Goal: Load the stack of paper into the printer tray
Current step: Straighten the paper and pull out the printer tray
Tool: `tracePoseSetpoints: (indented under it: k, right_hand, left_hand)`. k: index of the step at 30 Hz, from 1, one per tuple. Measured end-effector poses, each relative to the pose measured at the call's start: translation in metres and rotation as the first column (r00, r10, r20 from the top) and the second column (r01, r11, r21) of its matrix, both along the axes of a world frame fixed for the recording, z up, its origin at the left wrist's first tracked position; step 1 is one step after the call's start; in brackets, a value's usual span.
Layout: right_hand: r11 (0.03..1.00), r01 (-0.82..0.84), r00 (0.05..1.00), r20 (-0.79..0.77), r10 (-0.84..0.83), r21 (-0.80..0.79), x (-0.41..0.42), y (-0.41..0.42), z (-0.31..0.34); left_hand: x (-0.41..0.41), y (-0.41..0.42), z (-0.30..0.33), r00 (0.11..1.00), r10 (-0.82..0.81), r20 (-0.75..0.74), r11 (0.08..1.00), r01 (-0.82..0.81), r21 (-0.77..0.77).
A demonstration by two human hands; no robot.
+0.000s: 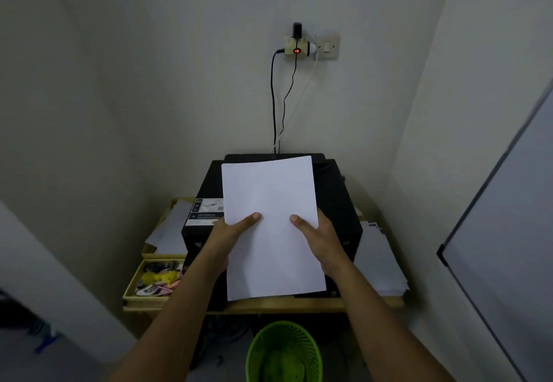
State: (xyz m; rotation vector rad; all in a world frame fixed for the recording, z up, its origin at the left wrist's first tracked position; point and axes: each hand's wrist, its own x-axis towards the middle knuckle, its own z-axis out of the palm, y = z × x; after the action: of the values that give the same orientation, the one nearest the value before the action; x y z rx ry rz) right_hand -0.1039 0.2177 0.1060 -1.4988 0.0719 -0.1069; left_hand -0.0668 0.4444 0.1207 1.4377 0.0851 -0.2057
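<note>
The task looks to be in its middle part: the paper is already taken up in both hands and carried over the machine, but it is not yet inside any tray, so the loading itself is left to do. The black box-shaped plastic printer point(335, 202) stands on the light wooden counter point(299, 304), against the far wall, and at its far top edge there is a raised black part which may be the rear tray, though I cannot tell this for sure. The thin stack of plain white paper sheets point(270, 226) is held above the printer, almost flat, with the short edge pointing far; its top corners are near that far edge, and the near edge hangs over the front of the counter. The stack looks clean, unprinted and quite well squared, a little turned to the right. The left hand point(230, 238) pinches the left side of the stack, thumb on top and fingers hidden below; the right hand point(321, 238) pinches the right side in the same way. I judge the sheets must still be tilted and slid down into the tray.
</note>
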Motion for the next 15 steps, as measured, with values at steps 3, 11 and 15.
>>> tracePoseSetpoints:
  k: [3, 11, 15]
  right_hand:
    - [1.000, -0.020, 1.000, -0.019, 0.020, -0.002, -0.012, 0.003, -0.004]
    - [0.999, -0.049, 0.997, -0.057, 0.050, 0.022, -0.024, 0.008, -0.027]
    - [0.998, -0.043, 0.993, -0.108, 0.049, 0.049, -0.025, 0.019, -0.045]
  left_hand:
    - [-0.015, 0.004, -0.004, 0.999, 0.010, -0.034, 1.000, -0.011, -0.010]
    - [-0.036, 0.023, -0.021, 0.989, -0.081, -0.122, 0.997, 0.082, 0.004]
    - [-0.041, 0.033, -0.040, 0.995, -0.025, -0.095, 0.996, 0.033, 0.088]
